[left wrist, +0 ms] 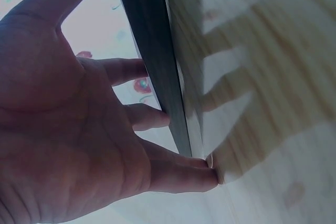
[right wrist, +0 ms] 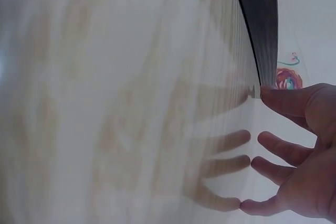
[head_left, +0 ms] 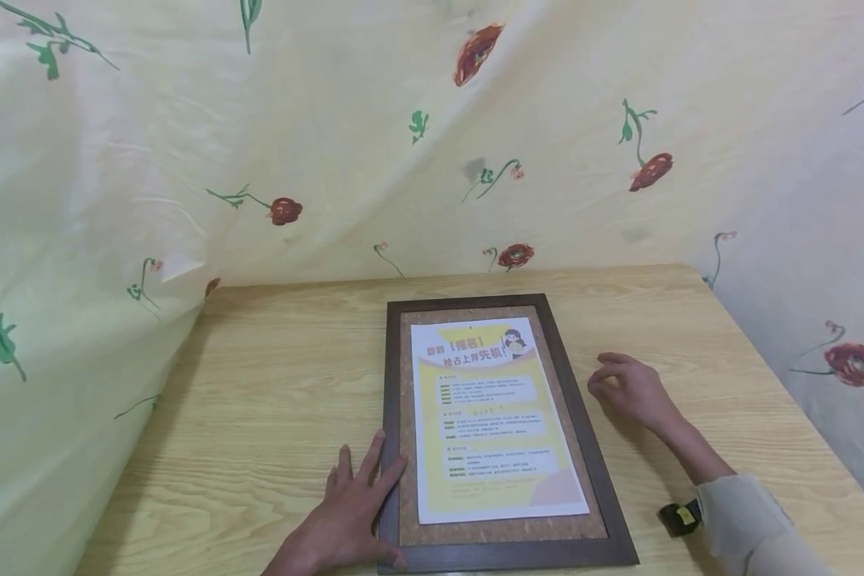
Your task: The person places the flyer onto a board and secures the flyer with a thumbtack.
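A dark-framed cork board [head_left: 504, 554] lies flat on the wooden table. On its cork surface sits a printed yellow and white poster [head_left: 497, 424], with a small dark dot at its top edge. My left hand [head_left: 353, 512] rests at the board's lower left side, fingers spread, some touching the dark frame [left wrist: 152, 51]; the left wrist view shows its little-finger side down at the tabletop. To the right of the board is my right hand [head_left: 630, 392], its fingers loosely bent and nothing visible in them. In the right wrist view the right hand [right wrist: 310, 156] has its fingertips close to the table.
A small black and yellow object, perhaps a tape measure [head_left: 680, 518], lies beside the right sleeve [head_left: 742, 512]. Flower-printed cloth [head_left: 331, 144] hangs behind the table [head_left: 259, 384] and along both sides.
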{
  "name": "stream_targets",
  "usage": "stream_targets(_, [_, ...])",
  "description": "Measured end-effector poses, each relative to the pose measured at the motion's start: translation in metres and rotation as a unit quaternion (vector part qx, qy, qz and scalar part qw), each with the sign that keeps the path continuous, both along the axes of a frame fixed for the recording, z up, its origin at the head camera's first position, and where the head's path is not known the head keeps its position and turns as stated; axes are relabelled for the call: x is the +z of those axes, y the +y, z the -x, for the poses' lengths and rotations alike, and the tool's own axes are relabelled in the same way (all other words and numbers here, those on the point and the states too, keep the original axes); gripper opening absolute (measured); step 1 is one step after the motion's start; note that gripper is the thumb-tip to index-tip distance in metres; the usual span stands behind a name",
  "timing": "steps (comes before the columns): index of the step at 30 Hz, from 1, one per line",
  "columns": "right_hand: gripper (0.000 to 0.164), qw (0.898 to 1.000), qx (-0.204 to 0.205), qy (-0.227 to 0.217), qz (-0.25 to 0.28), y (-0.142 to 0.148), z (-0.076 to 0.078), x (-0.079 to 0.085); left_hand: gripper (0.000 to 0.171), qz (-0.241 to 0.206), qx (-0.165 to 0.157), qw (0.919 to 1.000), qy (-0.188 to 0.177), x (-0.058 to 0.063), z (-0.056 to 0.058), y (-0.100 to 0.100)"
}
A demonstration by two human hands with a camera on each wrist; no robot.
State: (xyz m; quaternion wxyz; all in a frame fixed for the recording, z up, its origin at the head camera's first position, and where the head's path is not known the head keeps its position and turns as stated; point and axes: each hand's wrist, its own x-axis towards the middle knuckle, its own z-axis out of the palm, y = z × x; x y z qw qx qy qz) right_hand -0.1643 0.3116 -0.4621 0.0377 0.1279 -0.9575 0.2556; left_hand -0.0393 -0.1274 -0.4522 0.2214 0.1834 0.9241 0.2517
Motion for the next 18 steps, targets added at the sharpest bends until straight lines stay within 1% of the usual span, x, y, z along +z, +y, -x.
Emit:
stream_targets(5, [0.003, 1.0, 0.003, -0.003, 0.007, 0.0, 0.0, 0.004, 0.125, -0.001, -0.004, 1.0, 0.003, 0.0, -0.001, -0.001])
stream_targets(10, [0.008, 1.0, 0.007, 0.0, 0.008, -0.001, 0.0, 0.007, 0.125, -0.001, -0.004, 1.0, 0.004, -0.001, 0.0, -0.001])
stream_targets(12, [0.011, 1.0, 0.01, 0.01, 0.009, -0.001, 0.001, 0.008, 0.125, -0.002, -0.004, 1.0, 0.002, -0.001, 0.0, -0.001])
stream_targets(15, [0.011, 0.999, 0.012, 0.037, 0.017, -0.002, 0.003, 0.009, 0.124, -0.002, -0.005, 1.0, 0.003, -0.002, -0.001, -0.001])
stream_targets(18, [0.005, 0.998, 0.009, 0.058, 0.027, -0.003, 0.005, 0.012, 0.124, -0.002, -0.005, 1.0, 0.004, -0.003, -0.001, -0.001])
